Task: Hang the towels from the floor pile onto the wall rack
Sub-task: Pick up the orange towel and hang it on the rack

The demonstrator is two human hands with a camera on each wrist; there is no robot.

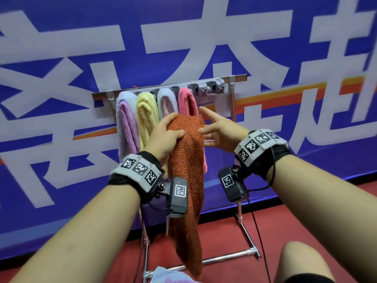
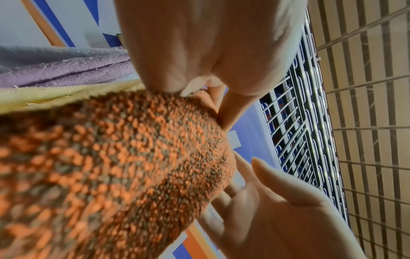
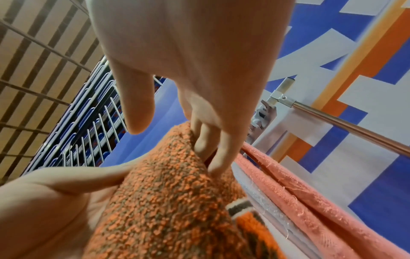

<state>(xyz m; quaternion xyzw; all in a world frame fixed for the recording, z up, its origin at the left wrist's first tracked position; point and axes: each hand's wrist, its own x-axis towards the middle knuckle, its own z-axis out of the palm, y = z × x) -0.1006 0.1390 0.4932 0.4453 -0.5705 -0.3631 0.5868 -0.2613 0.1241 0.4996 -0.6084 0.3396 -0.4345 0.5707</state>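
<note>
A person's left hand (image 1: 163, 137) grips the folded orange towel (image 1: 186, 180) at its top; the right hand (image 1: 220, 131), fingers spread loosely, touches it at three o'clock.

The orange towel (image 1: 186, 160) is coarse, nubbly looped cloth, the pink towel (image 3: 310, 201) softer fuzzy terry, and the rack (image 1: 228, 257) shiny smooth metal tubing.

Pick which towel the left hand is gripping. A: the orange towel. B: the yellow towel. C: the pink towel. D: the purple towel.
A: the left hand curls its fingers and thumb round the folded top of the orange towel, held in front of the rack, while the yellow, pink and purple towels hang there untouched.
</note>
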